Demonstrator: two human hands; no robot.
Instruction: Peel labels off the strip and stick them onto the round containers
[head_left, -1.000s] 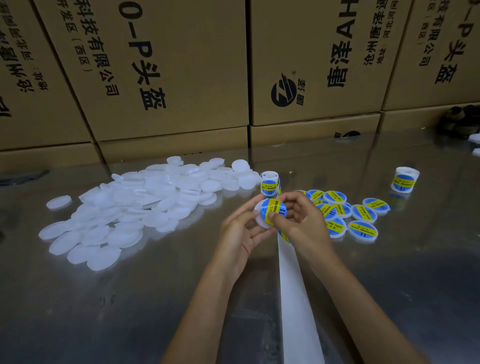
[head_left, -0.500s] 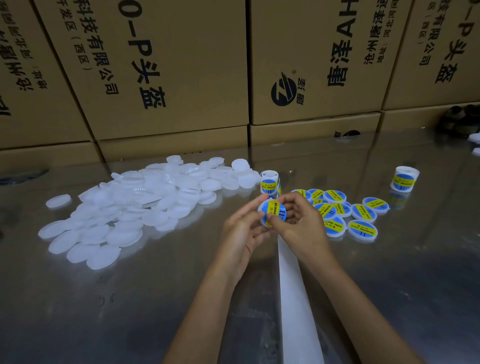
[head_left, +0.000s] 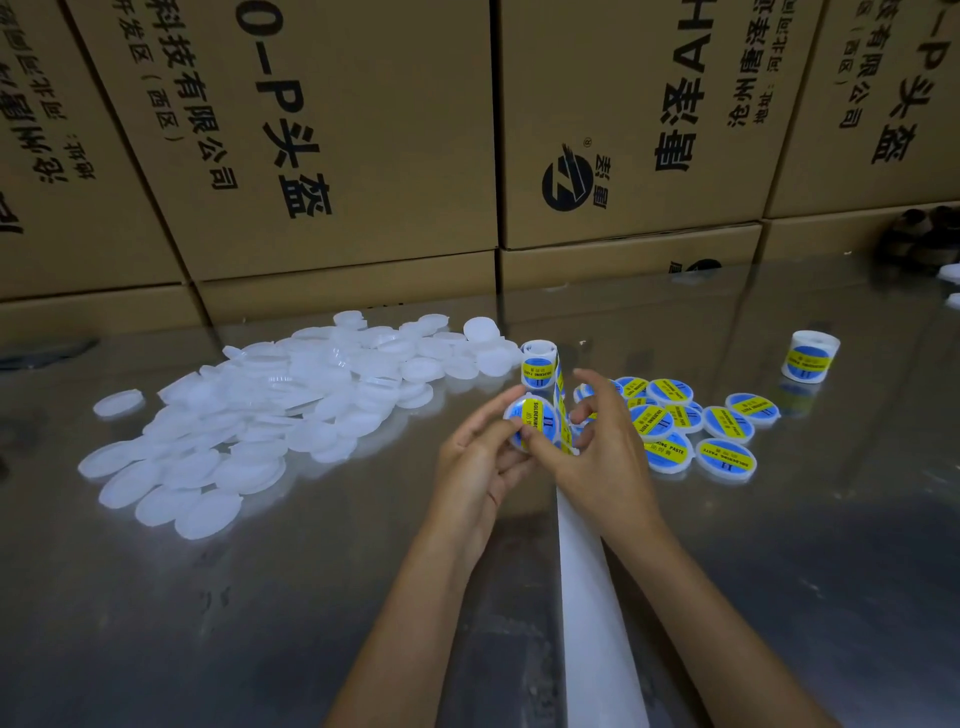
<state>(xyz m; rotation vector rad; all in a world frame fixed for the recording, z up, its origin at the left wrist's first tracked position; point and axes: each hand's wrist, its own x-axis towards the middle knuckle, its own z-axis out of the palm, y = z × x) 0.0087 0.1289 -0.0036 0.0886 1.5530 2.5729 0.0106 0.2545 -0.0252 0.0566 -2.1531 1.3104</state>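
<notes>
Steel table (head_left: 208, 597): strip (head_left: 592, 597) lengthwise, near-to-far.

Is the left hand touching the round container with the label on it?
Touching. The head view shows the left hand with fingertips on the rim of the labelled container.

Stacked brown cardboard boxes (head_left: 332, 156) with black printed characters and a round logo along the back. Shiny metal tabletop (head_left: 208, 623) in front, reflecting them. Dark blurred object (head_left: 919, 234) at far right, against the boxes.
</notes>
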